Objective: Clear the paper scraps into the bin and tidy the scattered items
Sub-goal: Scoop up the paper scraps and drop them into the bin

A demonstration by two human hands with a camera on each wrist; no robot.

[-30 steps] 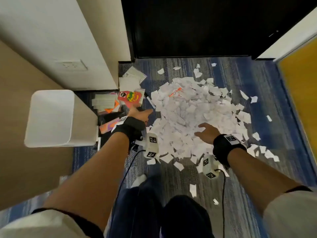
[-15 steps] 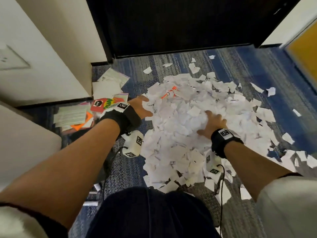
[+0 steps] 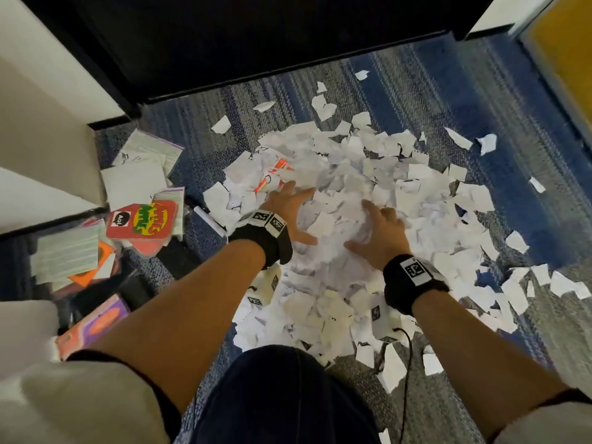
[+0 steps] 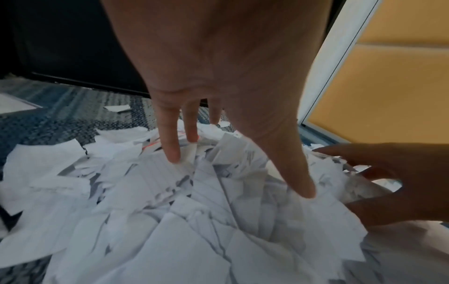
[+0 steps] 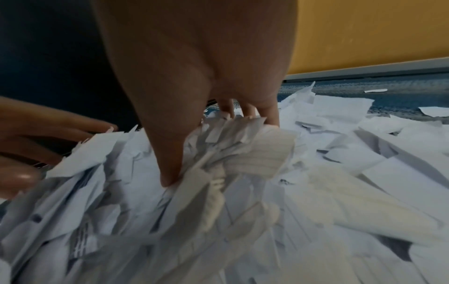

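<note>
The heap of torn paper scraps lies on the blue-grey woven carpet, and both hands are sunk into its middle with a mound bunched between them. The scraps are thin, ragged-edged white pieces, many ruled (some with pen marks), and an orange-printed piece lies just beyond the left fingers. The left hand presses on the heap with fingers straight and spread. The right hand curls its thumb and fingers round a crumpled bunch of scraps. Left of the heap lie a red card box and loose printed sheets.
</note>
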